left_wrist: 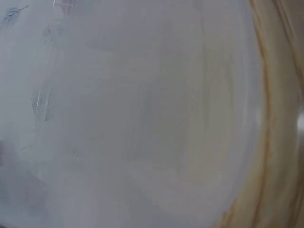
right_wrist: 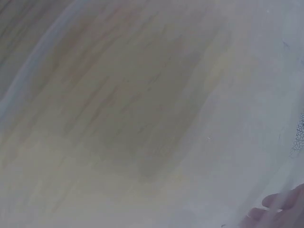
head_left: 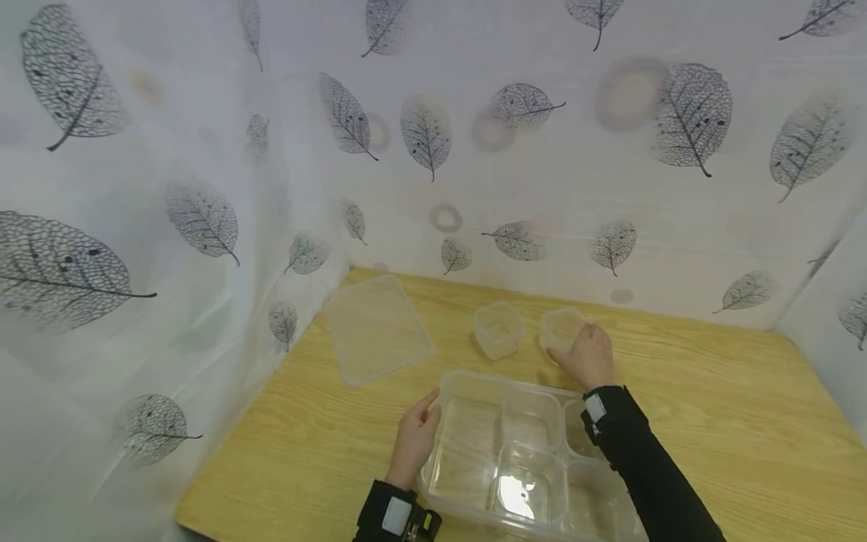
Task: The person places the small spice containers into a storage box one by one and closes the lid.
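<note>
A large clear plastic divided food container (head_left: 467,440) stands at the table's front, with a long left compartment and several smaller ones. My left hand (head_left: 415,436) rests against its left wall, fingers fairly straight; some of them are hidden. Behind the container, my right hand (head_left: 588,357) holds a small clear plastic cup (head_left: 559,325) between thumb and fingers. In the right wrist view, fingertips (right_wrist: 280,204) show blurred through clear plastic at the lower right. Clear plastic (left_wrist: 156,114) fills most of the left wrist view. A second small clear cup (head_left: 500,331) stands left of the held one.
A flat, translucent rectangular lid (head_left: 379,327) lies at the table's back left. The wooden table (head_left: 731,421) reaches to a white leaf-printed curtain (head_left: 420,218) at the back and left. My right forearm crosses over the container's right compartments and partly hides them.
</note>
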The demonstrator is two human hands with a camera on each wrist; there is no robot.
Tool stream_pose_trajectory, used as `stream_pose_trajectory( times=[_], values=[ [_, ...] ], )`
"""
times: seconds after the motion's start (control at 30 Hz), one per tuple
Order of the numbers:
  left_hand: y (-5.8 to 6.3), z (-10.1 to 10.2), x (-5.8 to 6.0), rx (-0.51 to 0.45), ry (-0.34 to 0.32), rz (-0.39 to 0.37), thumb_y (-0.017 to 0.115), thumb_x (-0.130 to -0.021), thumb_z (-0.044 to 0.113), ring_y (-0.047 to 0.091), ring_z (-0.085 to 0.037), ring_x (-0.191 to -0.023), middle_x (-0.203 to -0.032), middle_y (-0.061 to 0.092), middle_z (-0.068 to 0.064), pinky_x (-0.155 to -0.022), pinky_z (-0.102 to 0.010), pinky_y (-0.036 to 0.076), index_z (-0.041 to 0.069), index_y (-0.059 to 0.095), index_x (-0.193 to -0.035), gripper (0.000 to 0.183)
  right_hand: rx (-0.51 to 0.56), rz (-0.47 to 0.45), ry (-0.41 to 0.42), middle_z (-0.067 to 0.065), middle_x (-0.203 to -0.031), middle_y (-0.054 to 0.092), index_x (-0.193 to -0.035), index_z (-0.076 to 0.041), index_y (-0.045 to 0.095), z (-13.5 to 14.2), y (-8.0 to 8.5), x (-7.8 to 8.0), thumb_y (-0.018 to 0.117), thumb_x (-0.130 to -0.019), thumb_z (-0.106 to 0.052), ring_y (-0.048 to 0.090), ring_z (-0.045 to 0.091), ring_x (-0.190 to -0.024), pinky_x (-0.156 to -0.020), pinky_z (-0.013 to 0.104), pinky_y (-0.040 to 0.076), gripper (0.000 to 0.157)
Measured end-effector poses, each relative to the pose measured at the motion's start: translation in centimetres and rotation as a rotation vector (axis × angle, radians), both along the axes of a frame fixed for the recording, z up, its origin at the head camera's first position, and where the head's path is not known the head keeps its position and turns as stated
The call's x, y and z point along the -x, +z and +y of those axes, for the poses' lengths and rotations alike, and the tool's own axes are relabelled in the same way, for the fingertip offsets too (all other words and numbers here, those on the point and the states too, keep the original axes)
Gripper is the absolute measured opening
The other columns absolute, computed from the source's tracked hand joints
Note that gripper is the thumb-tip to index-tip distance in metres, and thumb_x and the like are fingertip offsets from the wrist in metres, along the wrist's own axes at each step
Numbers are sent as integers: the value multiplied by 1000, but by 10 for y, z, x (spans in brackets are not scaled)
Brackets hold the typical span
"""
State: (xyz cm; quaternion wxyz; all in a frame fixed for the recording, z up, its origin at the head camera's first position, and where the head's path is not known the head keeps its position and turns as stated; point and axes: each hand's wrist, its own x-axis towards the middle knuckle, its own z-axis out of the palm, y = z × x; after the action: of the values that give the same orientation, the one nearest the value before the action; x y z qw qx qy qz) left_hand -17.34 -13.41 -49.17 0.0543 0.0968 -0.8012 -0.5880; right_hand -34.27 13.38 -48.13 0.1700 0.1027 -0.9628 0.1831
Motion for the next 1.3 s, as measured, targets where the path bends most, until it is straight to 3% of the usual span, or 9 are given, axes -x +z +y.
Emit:
stream_pose_trajectory(
  times=[0.2, 0.43, 1.07, 1.3],
  values=[
    [-1, 1, 1, -2, 2, -4, 42, -81, 26, 32, -7, -44, -70, 46, -5, -40, -20, 32, 15, 44, -114, 34, 13, -28, -23, 39, -104, 26, -107, 25, 25, 1, 1, -2, 56, -62, -47, 23, 46, -97, -83, 47, 17, 90],
    [-1, 1, 1, 3, 4, 4, 42, -81, 26, 29, -5, -39, -52, 30, 3, -36, -19, 29, 15, 44, -113, 34, 51, -71, -48, 39, -104, 26, -109, 24, 20, 0, 4, -3, 53, -66, -46, 26, 48, -93, -79, 48, 21, 89],
    [1, 2, -1, 17, 0, 10, 41, -82, 22, 31, -6, -39, -51, 32, 2, -35, -19, 30, 14, 44, -114, 33, 132, -155, -75, 36, -101, 28, -108, 22, 22, 1, 2, -1, 52, -68, -42, 28, 45, -91, -77, 47, 25, 82],
    [-1, 1, 0, 24, -3, 17, 41, -82, 24, 31, -6, -39, -52, 33, 1, -35, -19, 30, 15, 44, -114, 33, 126, -128, -83, 36, -98, 29, -105, 22, 25, 1, 3, -2, 54, -66, -44, 30, 45, -88, -75, 48, 26, 82]
  ],
)
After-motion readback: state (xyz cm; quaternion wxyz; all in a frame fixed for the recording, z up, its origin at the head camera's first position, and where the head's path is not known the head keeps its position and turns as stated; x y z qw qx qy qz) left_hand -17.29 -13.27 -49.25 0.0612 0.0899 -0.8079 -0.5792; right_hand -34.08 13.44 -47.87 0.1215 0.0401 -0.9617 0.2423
